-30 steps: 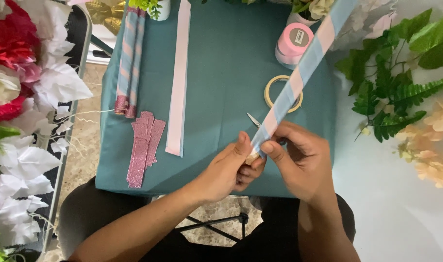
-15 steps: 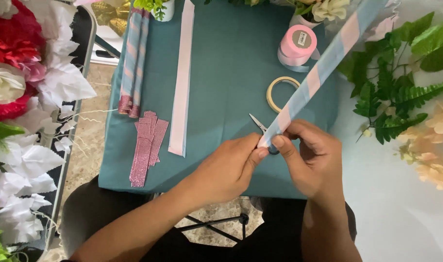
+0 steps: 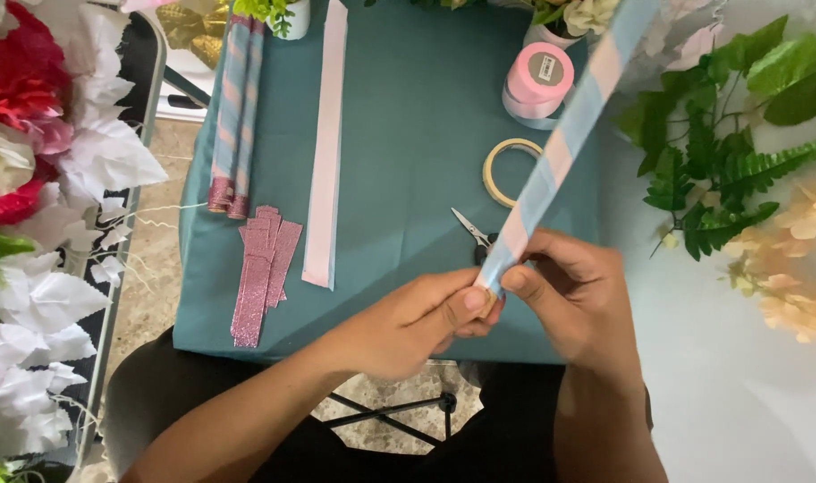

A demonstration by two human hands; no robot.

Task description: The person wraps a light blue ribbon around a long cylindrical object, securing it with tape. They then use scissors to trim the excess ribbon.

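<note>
Both hands are on the paper tube [image 3: 560, 152] now, a long blue and pink striped roll that runs from the person's fingers up and away to the top right, tilted over the table. The left hand [image 3: 408, 322] is closed on its near end, thumb pressed against the tip, and the right hand [image 3: 573, 295] pinches the same end from the other side, thumb and forefinger tight on the paper. The two thumbs are nearly touching.

Against half a second ago, the grip is much the same, but the hands sit a touch closer together at the tube's end, and the tube leans at about the same slant. A full second ago the left fingers were curled further round the end; now the thumb is laid flatter on it.

Just behind the tube, the small scissors [image 3: 472, 231] lie on the teal cloth [image 3: 408, 107], tips pointing up left, handles hidden by the tube and the right hand. They have not moved. Further back sits a ring of tape [image 3: 490, 170], and beyond it a pink ribbon spool [image 3: 540, 76].

Over on the left of the cloth: two finished striped tubes [image 3: 233, 116] side by side, a flat pale pink strip [image 3: 325, 152], and a pile of pink glitter pieces [image 3: 260, 268]. All unchanged. White paper flowers [image 3: 32, 295] crowd the left edge, green leaves [image 3: 730, 161] the right.
</note>
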